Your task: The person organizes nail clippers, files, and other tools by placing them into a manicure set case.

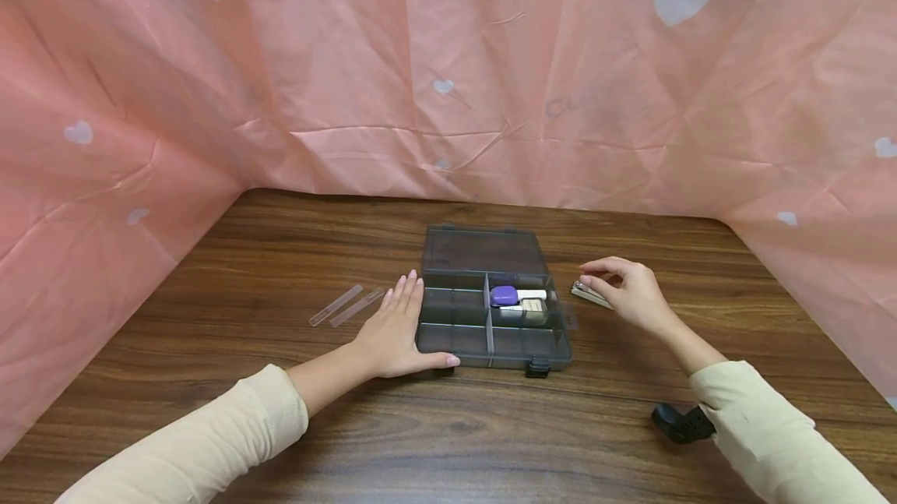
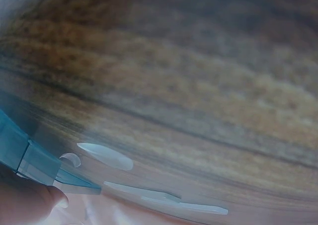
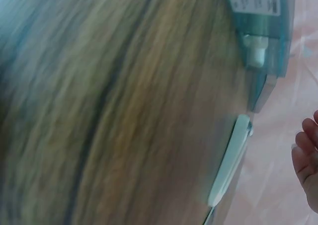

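Note:
A translucent grey compartment box lies with its lid folded back. My left hand rests along its left side, fingers straight and thumb at the front edge. In a right-hand compartment sit a purple nail polish bottle with a white cap and a pale, labelled bottle. To the right of the box a nail clipper lies on the table. Over it hovers my right hand, its fingers loosely bent. The right wrist view shows that hand apart from the clipper.
Two clear flat strips lie on the wooden table left of the box. A black curved piece shows beside the right sleeve. Pink curtain with white hearts surrounds the table at the back and sides.

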A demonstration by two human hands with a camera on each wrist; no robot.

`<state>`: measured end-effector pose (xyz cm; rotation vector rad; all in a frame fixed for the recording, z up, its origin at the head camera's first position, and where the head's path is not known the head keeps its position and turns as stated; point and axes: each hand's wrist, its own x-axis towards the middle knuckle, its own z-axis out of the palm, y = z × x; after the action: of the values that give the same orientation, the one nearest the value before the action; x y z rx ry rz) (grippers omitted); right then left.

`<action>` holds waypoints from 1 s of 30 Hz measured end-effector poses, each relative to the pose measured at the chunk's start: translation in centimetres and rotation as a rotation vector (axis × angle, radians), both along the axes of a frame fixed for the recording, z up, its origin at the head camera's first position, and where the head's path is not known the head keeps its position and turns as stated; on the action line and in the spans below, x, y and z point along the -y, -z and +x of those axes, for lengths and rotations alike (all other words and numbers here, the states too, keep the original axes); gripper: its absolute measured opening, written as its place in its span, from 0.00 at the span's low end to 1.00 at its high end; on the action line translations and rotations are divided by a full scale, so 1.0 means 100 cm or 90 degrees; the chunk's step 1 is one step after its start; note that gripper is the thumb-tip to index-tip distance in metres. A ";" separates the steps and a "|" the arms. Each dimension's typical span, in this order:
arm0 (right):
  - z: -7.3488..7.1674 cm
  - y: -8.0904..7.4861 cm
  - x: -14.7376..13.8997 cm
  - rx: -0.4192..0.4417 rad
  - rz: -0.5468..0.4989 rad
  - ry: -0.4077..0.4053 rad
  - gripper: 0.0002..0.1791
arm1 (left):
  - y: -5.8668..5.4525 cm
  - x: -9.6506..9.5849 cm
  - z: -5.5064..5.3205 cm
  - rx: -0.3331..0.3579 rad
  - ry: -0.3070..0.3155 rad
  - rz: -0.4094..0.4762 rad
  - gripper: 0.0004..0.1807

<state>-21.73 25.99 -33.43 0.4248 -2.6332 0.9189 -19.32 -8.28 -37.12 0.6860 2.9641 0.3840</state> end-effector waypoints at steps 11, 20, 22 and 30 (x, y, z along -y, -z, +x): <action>0.001 0.009 -0.022 0.054 -0.017 0.050 0.15 | 0.001 0.000 -0.001 -0.003 -0.003 -0.004 0.67; 0.001 0.017 -0.037 0.089 -0.023 0.069 0.18 | 0.001 0.000 -0.001 -0.001 0.000 -0.004 0.67; 0.001 0.020 -0.039 0.087 -0.020 0.071 0.18 | 0.001 -0.001 -0.001 0.000 -0.001 -0.005 0.67; 0.003 0.027 -0.045 0.096 0.004 0.095 0.17 | 0.001 0.000 -0.001 0.003 -0.004 -0.006 0.67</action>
<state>-21.46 30.47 -36.17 0.1634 -2.7584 0.9286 -19.38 -8.24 -37.20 0.6742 2.9616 0.3709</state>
